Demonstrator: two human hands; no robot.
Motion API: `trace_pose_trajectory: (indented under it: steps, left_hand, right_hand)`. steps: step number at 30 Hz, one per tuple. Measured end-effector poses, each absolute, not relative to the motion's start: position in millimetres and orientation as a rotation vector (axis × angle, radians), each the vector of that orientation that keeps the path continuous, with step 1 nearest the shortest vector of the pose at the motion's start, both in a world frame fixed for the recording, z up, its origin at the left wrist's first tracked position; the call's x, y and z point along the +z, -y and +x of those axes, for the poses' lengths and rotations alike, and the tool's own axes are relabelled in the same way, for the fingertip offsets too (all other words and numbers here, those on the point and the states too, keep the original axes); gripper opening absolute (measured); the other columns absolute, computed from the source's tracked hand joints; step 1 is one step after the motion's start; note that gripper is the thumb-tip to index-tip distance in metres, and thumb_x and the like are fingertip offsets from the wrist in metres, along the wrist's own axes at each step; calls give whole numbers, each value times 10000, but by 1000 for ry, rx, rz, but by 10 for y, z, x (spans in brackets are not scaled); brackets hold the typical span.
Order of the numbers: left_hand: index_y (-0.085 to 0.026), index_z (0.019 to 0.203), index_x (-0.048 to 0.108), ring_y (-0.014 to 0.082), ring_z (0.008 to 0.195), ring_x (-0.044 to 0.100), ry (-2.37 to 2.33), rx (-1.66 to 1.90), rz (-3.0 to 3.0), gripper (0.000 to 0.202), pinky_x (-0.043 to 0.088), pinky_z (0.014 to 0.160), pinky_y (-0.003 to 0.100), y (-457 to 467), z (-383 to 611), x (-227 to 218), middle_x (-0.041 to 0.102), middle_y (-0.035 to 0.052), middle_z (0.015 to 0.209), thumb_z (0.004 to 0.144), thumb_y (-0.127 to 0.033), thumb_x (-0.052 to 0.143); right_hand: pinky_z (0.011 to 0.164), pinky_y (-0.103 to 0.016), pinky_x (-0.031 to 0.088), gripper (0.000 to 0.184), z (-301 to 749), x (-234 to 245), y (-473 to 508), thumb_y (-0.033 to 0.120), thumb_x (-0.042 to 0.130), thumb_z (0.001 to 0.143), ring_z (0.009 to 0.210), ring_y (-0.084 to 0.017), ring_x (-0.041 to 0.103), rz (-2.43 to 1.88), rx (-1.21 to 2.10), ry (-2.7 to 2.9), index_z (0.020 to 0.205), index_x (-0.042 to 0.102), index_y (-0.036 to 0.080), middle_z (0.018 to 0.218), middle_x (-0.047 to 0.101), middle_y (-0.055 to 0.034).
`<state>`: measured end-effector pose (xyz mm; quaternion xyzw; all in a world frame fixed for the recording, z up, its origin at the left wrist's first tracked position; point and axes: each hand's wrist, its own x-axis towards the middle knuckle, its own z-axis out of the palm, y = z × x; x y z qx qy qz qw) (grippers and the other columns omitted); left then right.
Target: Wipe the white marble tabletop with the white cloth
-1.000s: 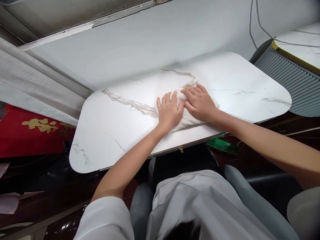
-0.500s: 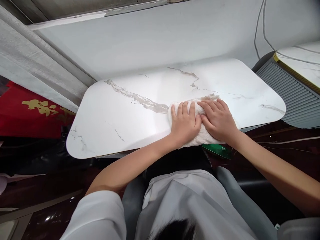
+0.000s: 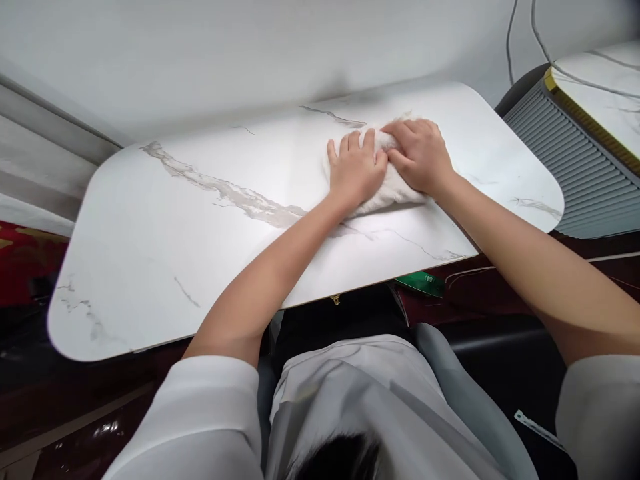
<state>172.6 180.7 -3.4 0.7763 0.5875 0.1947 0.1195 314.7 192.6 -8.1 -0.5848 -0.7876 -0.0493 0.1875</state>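
Observation:
A fluffy white towel (image 3: 395,183) lies bunched on a white marble-patterned tabletop (image 3: 210,240), right of its middle. My left hand (image 3: 355,167) grips the towel's left part from above, its fingers somewhat spread and bent into the pile. Curled over the far right part of the same towel is my right hand (image 3: 423,153), its thumb close to the left thumb. Some of the towel is hidden beneath both hands.
A pale wall (image 3: 225,53) stands along the table's far side. To the right are a grey ribbed cabinet (image 3: 570,167) with a gold edge and hanging cables (image 3: 537,33). Below the front edge lies a green object (image 3: 423,283). Red fabric (image 3: 30,267) shows at left.
Both hands have pushed the towel away from the table's front edge toward the far side, with my arms reaching further out. The camera view has also shifted.

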Motion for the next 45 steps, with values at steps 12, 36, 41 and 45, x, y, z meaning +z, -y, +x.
trace_pose_trajectory:
  steps: [12,36,41,45]
  left_hand:
    - [-310,1444,420,250,1379,319,-1670,664,2179,565,21,1269,486,-2963,1965,-85,524,-39,1466,912,-450,291]
    - [-154,1474,435,254,1442,352,-1760,618,2311,519,143,1250,488,-2485,2172,-43,468,86,1524,1001,-324,307]
    - [-259,1454,444,243,1466,332,-1670,567,2358,472,132,1255,488,-1995,2192,-21,465,48,1530,1010,-341,309]
    - [-246,1454,445,241,1482,303,-1626,518,2383,470,114,1261,483,-1582,2217,1,443,55,1544,1011,-340,317]
  right_hand:
    - [1138,-455,342,471,3322,7,-2872,493,295,850,1209,-228,500,-1774,10,2054,1230,558,400,1243,642,51]
    - [1141,-464,305,391,3630,-78,-2623,290,390,921,1225,-257,497,-1700,-91,2194,1278,540,236,1272,614,-55]
    - [1152,-492,287,396,3706,-87,-2014,319,354,932,1239,-281,508,-1659,-121,2198,1275,528,225,1283,608,-84]
    - [1169,-490,262,384,3744,-73,-1521,354,341,964,1265,-285,494,-1672,-127,2197,1286,512,234,1300,595,-100]
